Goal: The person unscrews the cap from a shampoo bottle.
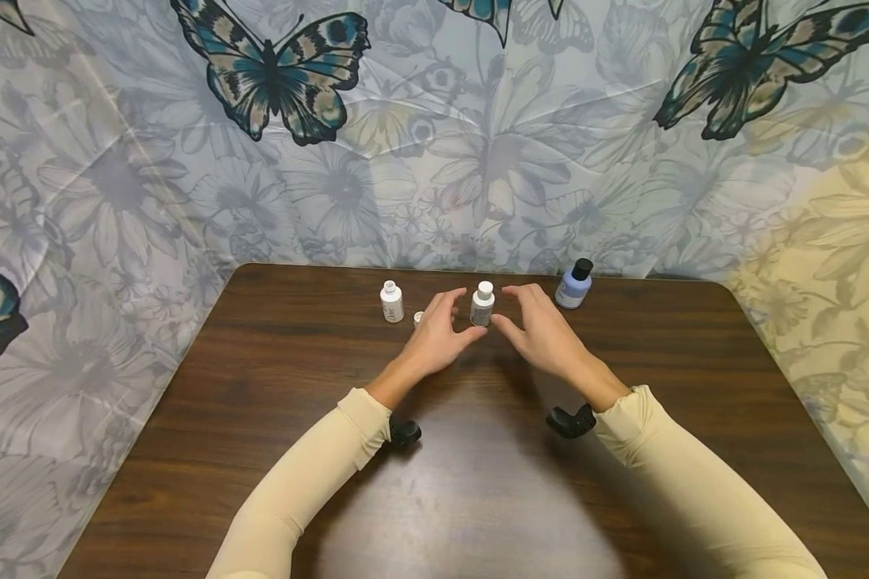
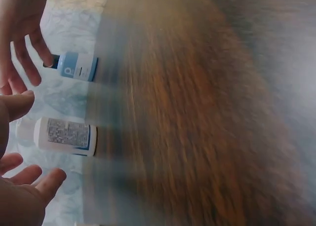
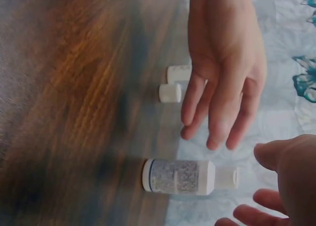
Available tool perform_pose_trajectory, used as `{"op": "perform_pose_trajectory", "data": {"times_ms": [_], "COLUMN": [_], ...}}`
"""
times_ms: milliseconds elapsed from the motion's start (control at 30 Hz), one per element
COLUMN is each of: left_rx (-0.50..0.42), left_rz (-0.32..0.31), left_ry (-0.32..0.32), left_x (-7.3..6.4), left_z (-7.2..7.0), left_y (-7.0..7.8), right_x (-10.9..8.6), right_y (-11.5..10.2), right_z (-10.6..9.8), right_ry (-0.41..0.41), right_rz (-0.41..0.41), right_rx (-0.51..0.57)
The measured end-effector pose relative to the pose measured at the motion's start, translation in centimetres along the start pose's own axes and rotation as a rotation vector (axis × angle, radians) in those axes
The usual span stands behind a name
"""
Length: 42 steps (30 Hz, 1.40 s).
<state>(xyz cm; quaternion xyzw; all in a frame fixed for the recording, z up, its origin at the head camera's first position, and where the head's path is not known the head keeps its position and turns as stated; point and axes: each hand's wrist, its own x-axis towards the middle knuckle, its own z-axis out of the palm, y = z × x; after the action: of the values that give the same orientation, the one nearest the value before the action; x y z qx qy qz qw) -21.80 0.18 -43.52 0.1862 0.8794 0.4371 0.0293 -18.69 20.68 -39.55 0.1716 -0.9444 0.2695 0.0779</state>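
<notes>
A small white bottle with a white cap (image 1: 482, 304) stands upright near the table's back edge, its printed label showing in both wrist views. My left hand (image 1: 436, 334) is at its left side and my right hand (image 1: 543, 330) at its right, fingers spread and apart from it. Neither hand grips anything. Left of the left hand stands an uncapped white bottle (image 1: 392, 302), with a loose white cap (image 3: 170, 93) beside it, partly hidden behind the hand in the head view. A blue bottle with a black cap (image 1: 574, 285) stands right of the right hand.
The dark wood table (image 1: 261, 386) has rounded back corners and ends against a butterfly-print cloth (image 1: 434, 161). A black wrist device (image 1: 405, 433) sits below the left cuff, and another (image 1: 572, 420) below the right.
</notes>
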Motion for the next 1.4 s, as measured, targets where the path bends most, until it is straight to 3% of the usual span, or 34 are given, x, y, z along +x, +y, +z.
{"op": "perform_pose_trajectory", "data": {"times_ms": [233,500,667,800,1000,1400], "left_rx": [-0.051,-0.059,-0.077,-0.121,-0.114,-0.148], "left_rz": [-0.046,-0.082,-0.097,-0.103,-0.098,-0.104], "left_ry": [0.008,0.034,0.035,0.054,0.048,0.071], "left_x": [1.5,2.5,3.3,3.9,4.1,4.6], "left_z": [0.8,1.4,1.7,1.8,2.4,2.8], "left_y": [0.2,0.0,-0.4,-0.9,-1.4,-1.2], "right_x": [1.4,2.9,3.6,4.0,4.4,4.1], "right_y": [0.0,0.1,0.0,0.1,0.5,0.8], "right_z": [0.0,0.9,1.5,2.0,2.8,3.3], "right_ry": [-0.01,0.078,0.069,0.073,0.106,0.144], "right_rz": [0.052,0.109,0.147,0.151,0.156,0.137], "right_rx": [0.063,0.151,0.189,0.196,0.192,0.188]}}
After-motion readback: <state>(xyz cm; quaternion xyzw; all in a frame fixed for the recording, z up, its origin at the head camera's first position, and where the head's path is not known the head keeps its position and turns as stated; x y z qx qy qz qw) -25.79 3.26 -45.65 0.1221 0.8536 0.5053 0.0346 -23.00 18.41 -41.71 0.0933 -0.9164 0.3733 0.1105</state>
